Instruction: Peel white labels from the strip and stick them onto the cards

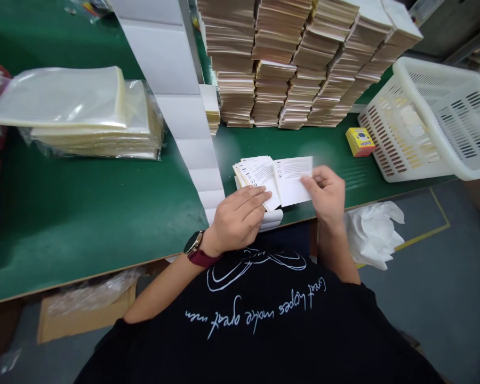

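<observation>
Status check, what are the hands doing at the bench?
Left hand on fanned leaflets. Right hand gripping one leaflet. White boxes just beyond left hand.

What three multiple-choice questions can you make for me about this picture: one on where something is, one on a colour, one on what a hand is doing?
1. Where is the yellow box?
A. Under the table
B. Beside the white plastic basket
C. On the floor

2. What colour is the tabletop?
A. Red
B. Blue
C. Green

3. What is the right hand doing?
A. Holding a white printed leaflet
B. Lying flat on the table
C. Gripping the basket

1: B, the box sits next to the basket.
2: C, green shows around the papers.
3: A, the hand grips the leaflet's edge.
</observation>
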Tool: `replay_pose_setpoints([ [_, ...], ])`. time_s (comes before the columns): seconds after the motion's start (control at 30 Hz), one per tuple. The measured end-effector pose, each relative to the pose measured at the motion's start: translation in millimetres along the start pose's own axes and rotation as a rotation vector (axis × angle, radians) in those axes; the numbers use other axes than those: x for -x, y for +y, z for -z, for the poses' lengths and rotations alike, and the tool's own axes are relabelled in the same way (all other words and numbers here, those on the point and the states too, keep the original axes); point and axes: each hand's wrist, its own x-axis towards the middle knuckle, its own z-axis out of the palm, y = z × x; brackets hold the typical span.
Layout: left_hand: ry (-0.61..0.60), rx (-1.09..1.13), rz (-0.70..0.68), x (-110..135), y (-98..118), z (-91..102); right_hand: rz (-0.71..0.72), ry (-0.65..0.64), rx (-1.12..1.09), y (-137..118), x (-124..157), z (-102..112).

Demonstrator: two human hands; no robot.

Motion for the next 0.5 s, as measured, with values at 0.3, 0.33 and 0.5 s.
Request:
replay_pose_setpoints([
  [0.3,0.083,0.097,0.15,-9.7,-6.7,6.5,-0.053,0.065,0.561,58.1,-5.5,12.6],
  [0.33,0.087,0.094,0.157,-10.1,-6.5,7.2,0.005,0.093,0.637,59.6,-4.1,10.1],
  [0.5,0.078,0.106,0.171,-9.2,-7.1,7.0,0.115,0.176,0.773,66.9,2.1,10.0],
])
